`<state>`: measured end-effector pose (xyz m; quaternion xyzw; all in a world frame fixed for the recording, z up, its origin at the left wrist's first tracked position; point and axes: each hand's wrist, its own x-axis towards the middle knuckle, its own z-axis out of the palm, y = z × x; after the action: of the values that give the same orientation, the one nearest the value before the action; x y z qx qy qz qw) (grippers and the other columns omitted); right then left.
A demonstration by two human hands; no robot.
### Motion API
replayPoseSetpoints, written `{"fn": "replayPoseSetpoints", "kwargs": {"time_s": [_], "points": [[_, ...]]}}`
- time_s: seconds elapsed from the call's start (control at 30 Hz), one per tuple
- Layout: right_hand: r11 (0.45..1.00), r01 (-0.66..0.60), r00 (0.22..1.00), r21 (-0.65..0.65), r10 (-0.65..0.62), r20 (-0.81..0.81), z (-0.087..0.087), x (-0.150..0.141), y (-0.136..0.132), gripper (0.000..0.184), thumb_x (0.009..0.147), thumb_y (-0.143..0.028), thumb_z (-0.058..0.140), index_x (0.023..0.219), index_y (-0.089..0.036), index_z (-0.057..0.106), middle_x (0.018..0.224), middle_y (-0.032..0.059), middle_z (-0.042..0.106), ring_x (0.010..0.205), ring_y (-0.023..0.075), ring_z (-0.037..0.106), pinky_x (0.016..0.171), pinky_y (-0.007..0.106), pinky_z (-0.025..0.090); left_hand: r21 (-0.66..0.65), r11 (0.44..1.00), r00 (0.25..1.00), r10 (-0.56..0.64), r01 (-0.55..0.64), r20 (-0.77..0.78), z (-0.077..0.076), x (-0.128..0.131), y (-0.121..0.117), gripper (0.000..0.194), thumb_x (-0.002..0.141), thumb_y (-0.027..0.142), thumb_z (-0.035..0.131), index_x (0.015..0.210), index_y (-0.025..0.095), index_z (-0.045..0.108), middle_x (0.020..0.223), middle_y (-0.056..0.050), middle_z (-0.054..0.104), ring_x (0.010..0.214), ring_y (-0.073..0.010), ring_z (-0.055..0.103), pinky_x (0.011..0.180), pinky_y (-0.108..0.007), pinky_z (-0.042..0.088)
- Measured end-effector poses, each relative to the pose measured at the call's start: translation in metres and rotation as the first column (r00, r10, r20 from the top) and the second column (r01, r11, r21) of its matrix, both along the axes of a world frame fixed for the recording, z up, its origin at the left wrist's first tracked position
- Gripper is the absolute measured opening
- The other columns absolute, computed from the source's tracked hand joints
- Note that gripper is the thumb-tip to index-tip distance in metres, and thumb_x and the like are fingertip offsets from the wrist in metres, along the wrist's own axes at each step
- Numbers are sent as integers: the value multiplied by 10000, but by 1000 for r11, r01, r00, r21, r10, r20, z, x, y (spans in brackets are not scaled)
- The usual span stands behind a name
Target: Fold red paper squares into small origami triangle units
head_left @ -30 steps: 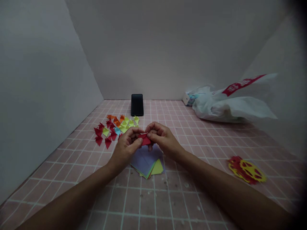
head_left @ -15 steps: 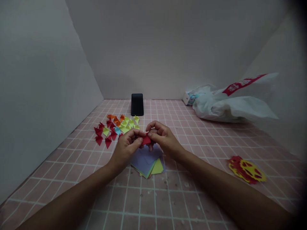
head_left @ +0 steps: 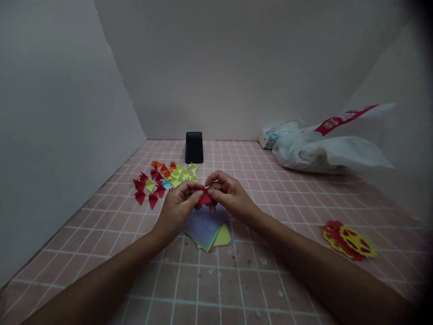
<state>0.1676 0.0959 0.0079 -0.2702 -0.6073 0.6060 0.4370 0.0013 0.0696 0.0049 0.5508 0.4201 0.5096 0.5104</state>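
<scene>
Between both hands is a small folded piece of red origami paper (head_left: pixel 204 197), held above a stack of colored paper sheets (head_left: pixel 204 230). My left hand (head_left: pixel 179 203) pinches its left side between thumb and fingers. On the other side my right hand (head_left: pixel 228 194) is closed, with thumb and index finger at the paper's upper right edge. Fingers cover part of the red paper, so its full shape is hidden. Just beyond my left hand lie several folded paper birds in red (head_left: pixel 153 199), orange (head_left: pixel 165 171), yellow (head_left: pixel 185 173) and blue (head_left: pixel 165 183).
A black phone (head_left: pixel 194 147) leans near the back wall. At the back right a white plastic bag (head_left: pixel 314 151) lies against a small box (head_left: pixel 266 139). Red and yellow paper cutouts (head_left: pixel 356 241) rest at the right on the pink tiled surface (head_left: pixel 270 289). Walls enclose the sides.
Both hands keep hold of the red paper in nearly the same place. The right thumb has shifted slightly left over it, and the view has moved a little.
</scene>
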Motion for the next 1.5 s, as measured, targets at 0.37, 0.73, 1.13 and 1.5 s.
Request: {"fn": "replayPoseSetpoints", "kwargs": {"time_s": [0.37,0.73,1.13,1.5], "points": [[992,65,995,109,-73,69,-7,0,4,75,785,-126,579,831,-179,552,619,-58,574,484,77,577,476,194,438,42,999,1000,15,-15,7,0,1,1,193,834,263,683,1000,170,651,971,-36,681,843,-141,649,750,-253,510],[998,54,995,17,-55,80,-5,-2,2,54,784,-164,588,814,-180,546,582,-65,575,423,70,552,432,189,413,47,998,1000,30,-30,-1,-2,1,0,225,816,243,683,1018,177,612,904,-28,654,806,-133,623,733,-260,486],[997,5,1000,-74,-6,-4,1,0,-1,110,796,-189,604,876,-187,529,573,-71,591,433,80,583,474,193,434,54,998,999,38,-40,39,0,2,-1,211,803,220,690,991,184,600,889,-8,632,814,-125,605,743,-251,473],[994,-24,999,-107,28,32,-2,2,2,149,844,-303,609,803,-179,537,569,-57,591,405,80,571,427,194,431,100,994,999,51,-52,14,2,2,-2,174,809,205,685,966,181,616,897,-6,633,818,-121,615,747,-242,496]]}}
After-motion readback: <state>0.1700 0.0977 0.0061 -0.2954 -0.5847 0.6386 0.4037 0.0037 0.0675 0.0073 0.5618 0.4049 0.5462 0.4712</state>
